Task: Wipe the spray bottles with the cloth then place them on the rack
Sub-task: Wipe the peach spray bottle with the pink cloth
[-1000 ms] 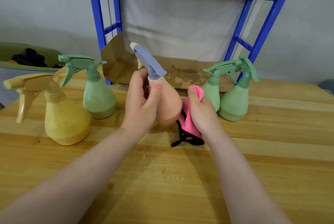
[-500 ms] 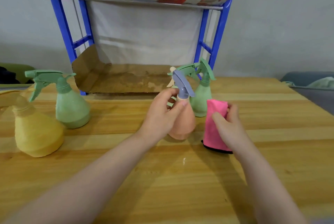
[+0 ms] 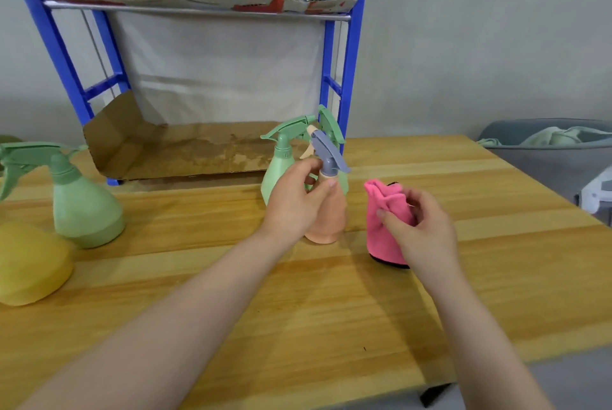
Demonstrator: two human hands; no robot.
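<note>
Bottles stand on the worktop [image 3: 331, 293] before the blue rack [image 3: 347, 55]: a yellow bottle [image 3: 29, 264] and green bottle [image 3: 82, 204] far left, two green ones [image 3: 281, 174] by the rack's right post. Left hand [image 3: 294, 201] grips the peach bottle [image 3: 328, 217] at its neck, fingers curled round it. Right hand [image 3: 420, 224] pinches the pink cloth [image 3: 384, 220] just beside it.

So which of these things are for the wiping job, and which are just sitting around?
For the job: peach bottle, pink cloth, green bottles, yellow bottle, blue rack.

Just lying about: grey bin with pale cloth inside, white object at right edge.
</note>
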